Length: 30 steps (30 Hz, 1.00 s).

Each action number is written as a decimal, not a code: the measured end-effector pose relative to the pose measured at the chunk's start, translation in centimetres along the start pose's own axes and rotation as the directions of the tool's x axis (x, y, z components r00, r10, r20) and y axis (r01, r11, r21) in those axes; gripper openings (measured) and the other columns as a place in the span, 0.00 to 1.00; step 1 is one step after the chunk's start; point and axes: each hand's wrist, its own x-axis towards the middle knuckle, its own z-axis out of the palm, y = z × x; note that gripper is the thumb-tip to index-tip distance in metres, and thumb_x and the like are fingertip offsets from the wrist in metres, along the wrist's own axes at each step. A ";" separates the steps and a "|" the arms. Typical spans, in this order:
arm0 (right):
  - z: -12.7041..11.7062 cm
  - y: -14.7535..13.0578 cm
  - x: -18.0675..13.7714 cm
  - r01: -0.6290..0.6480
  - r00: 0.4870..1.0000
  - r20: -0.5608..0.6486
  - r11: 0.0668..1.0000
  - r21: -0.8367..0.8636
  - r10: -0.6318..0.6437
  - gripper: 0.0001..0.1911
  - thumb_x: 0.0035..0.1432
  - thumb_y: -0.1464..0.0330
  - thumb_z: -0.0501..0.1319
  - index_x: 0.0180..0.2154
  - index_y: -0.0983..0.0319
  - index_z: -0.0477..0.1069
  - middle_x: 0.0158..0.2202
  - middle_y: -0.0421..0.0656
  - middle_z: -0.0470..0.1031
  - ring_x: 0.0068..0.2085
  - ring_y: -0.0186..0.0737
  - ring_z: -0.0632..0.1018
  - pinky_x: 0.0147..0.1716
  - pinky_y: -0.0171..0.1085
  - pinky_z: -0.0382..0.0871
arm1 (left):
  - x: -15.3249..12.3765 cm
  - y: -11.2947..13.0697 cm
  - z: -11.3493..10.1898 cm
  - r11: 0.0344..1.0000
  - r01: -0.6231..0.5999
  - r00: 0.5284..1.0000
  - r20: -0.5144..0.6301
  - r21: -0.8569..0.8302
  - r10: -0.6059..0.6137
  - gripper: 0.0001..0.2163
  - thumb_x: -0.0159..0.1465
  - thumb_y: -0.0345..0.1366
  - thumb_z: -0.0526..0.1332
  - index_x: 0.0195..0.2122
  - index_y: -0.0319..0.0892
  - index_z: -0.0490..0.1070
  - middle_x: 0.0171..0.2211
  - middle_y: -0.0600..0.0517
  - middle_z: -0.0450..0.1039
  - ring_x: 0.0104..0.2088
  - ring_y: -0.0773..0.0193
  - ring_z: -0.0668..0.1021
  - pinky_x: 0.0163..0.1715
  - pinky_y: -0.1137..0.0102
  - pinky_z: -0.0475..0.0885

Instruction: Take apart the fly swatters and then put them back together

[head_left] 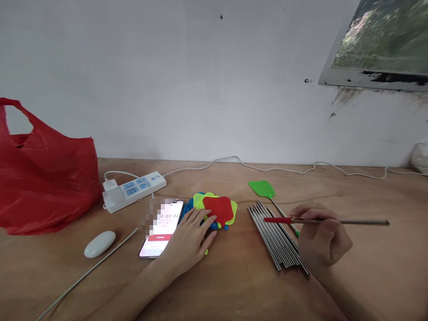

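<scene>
The right hand (pixel 323 238) grips a slim silver metal rod (pixel 357 221) crosswise, its red end (pixel 277 220) pointing toward the flat red plastic swatter head (pixel 219 207) that the loosely spread left hand (pixel 187 237) touches.

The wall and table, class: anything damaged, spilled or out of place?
Yes: upper right, the window frame has black patches along its lower edge, and the wall below has brownish stains, looking worn or dirty. No spill shows.
</scene>
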 end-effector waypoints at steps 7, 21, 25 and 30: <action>0.7 0.7 0.5 -0.700 0.714 0.179 0.700 0.142 0.677 0.22 0.61 0.49 0.61 0.28 0.59 0.69 0.22 0.36 0.66 0.18 0.30 0.63 0.14 0.30 0.55 | 0.1 0.3 -0.2 0.997 0.024 0.999 -0.031 -0.069 -0.027 0.15 0.71 0.37 0.54 0.56 0.42 0.70 0.56 0.41 0.71 0.57 0.46 0.73 0.57 0.47 0.69; 2.0 -0.8 -3.0 -0.929 0.273 0.702 0.370 0.015 0.658 0.19 0.57 0.50 0.67 0.35 0.61 0.79 0.39 0.48 0.82 0.35 0.41 0.82 0.32 0.37 0.75 | -0.1 2.1 -1.2 0.937 0.046 0.998 0.066 -0.345 -0.025 0.05 0.71 0.39 0.57 0.44 0.45 0.69 0.40 0.52 0.77 0.38 0.59 0.79 0.34 0.69 0.71; 2.1 -0.8 -3.2 -0.935 0.283 0.693 0.351 0.046 0.663 0.18 0.56 0.51 0.68 0.33 0.60 0.78 0.39 0.47 0.82 0.34 0.40 0.81 0.33 0.38 0.76 | -0.3 2.2 -1.0 0.933 0.083 0.995 0.081 -0.351 -0.058 0.05 0.72 0.38 0.55 0.40 0.45 0.68 0.38 0.52 0.78 0.36 0.59 0.79 0.31 0.70 0.69; 2.3 -0.6 -3.4 -0.953 0.267 0.681 0.292 0.081 0.682 0.17 0.54 0.53 0.70 0.30 0.60 0.75 0.35 0.45 0.81 0.31 0.39 0.81 0.34 0.38 0.77 | -0.6 2.5 -0.9 0.937 0.109 0.993 0.088 -0.331 -0.085 0.07 0.73 0.38 0.53 0.39 0.45 0.68 0.35 0.52 0.78 0.33 0.59 0.79 0.29 0.69 0.67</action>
